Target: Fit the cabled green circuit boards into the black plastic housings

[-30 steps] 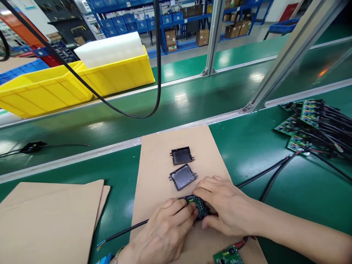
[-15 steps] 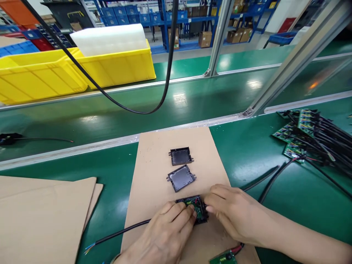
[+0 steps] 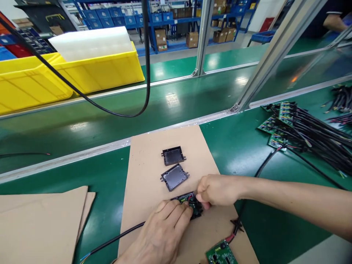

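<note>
A black plastic case with a green circuit board in it lies on the cardboard sheet. My left hand is closed over its left side, fingertips pressing on the board. At the right end of the case, my right hand is curled in a tight pinch; what is between its fingers is hidden. A black cable with bare coloured wire ends runs out to the left from under my left hand. Two open black case shells lie just beyond, one behind the other.
Another green circuit board with a black cable lies at the near edge of the cardboard sheet. Cabled boards are piled at right. Cardboard pieces lie left. A black cable loop hangs ahead; yellow bins stand behind.
My right hand has curled tighter at the case's right end, and its forearm has swung up. The view has shifted right, showing more of the second board and a person's arm at upper right.
</note>
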### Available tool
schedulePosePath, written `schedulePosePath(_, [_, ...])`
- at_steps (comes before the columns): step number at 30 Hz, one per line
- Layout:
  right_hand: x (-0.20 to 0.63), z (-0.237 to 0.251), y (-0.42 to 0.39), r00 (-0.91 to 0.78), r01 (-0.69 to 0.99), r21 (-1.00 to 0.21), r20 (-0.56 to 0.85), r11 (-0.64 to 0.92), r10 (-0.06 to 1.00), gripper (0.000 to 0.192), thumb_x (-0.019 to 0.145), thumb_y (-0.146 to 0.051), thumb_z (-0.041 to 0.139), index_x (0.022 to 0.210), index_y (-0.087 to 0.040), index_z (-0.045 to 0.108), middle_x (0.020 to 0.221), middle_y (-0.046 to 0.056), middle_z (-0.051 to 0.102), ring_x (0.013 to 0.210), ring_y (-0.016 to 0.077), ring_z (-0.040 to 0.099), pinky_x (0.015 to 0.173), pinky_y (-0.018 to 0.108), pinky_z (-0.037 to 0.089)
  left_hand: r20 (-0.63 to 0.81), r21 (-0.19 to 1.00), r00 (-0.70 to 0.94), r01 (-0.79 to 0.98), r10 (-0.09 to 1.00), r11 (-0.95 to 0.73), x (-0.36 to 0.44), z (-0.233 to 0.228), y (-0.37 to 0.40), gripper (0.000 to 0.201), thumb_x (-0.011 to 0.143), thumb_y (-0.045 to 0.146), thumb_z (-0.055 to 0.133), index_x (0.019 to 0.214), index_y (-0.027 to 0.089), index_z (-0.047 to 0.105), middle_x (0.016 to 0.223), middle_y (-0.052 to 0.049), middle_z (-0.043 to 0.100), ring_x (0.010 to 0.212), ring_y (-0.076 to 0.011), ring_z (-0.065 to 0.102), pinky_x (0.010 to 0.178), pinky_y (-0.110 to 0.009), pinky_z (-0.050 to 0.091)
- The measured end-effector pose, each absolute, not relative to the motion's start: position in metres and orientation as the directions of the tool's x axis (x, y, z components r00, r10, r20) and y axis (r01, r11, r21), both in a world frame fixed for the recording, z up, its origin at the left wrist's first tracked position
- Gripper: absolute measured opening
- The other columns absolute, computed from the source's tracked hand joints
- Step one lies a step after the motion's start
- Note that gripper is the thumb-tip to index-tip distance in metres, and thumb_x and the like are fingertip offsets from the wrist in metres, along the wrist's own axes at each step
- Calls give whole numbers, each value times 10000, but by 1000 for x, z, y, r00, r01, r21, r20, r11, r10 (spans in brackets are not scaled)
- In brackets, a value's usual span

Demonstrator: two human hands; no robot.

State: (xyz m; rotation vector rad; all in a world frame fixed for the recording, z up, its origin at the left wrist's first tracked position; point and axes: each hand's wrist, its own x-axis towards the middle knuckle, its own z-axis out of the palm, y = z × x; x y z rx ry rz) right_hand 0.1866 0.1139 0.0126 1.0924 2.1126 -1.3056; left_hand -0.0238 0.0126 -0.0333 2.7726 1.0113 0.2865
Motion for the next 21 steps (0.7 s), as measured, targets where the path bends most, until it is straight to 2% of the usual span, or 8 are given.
schedulePosePath(4, [182,10,118,-651,759,-529,-635,379,416,290,837,-135,487,644,-161,701,601,20,638,570,145,569,510,232,392,76,214,724,660,686,-720,-21,-34,13,678,776,11,414,1447,39,315,1070,-157,589,935,-268,547,843,-434,516])
schedulePosePath(9, [173,8,119,-661,747,-450,-579,489,478,206,803,-139,552,661,-140,702,667,92,678,633,217,619,561,298,429,136,138,734,651,665,-747,-5,-33,13,692,768,117,442,1432,-11,299,937,-153,565,789,-262,501,681,-415,517])
schedulePosePath(12, [182,9,113,-669,742,-430,-524,515,526,200,866,-206,538,819,-106,706,773,135,690,701,252,635,579,320,436,135,93,696,700,705,-708,1,-35,9,713,797,219,491,1440,-12,288,935,-149,546,794,-260,487,683,-399,506])
schedulePosePath(15, [201,2,102,-781,622,-424,-281,658,557,179,900,-230,543,998,-120,644,931,117,667,789,236,617,624,316,439,139,52,702,699,698,-713,2,-38,4,736,806,310,533,1412,-50,321,977,-171,539,827,-266,484,717,-395,498])
schedulePosePath(16, [208,-3,98,-836,543,-384,-166,746,523,147,904,-207,546,992,-125,629,939,104,650,796,225,601,617,306,430,134,30,706,698,695,-715,2,-38,3,732,801,307,542,1400,-57,336,996,-179,537,841,-266,485,733,-391,495])
schedulePosePath(18, [216,-16,92,-924,365,-230,32,902,381,115,923,-140,504,926,-119,617,870,86,614,765,209,560,559,290,392,110,-32,692,720,713,-693,5,-38,0,692,783,243,546,1383,-53,368,1026,-181,534,875,-268,487,775,-390,488])
schedulePosePath(19, [219,-22,89,-944,303,-147,94,942,318,161,937,-107,456,902,-112,613,824,83,595,745,209,539,526,289,368,95,-69,674,739,733,-670,8,-38,-2,664,771,197,539,1371,-45,390,1029,-179,534,883,-269,488,787,-394,486])
schedulePosePath(21, [218,-32,87,-951,251,-43,176,967,255,249,954,-68,370,885,-99,607,764,85,566,711,211,505,478,297,329,53,-133,622,780,781,-612,14,-36,-4,608,746,127,518,1328,-38,449,1004,-174,534,878,-274,489,775,-406,486])
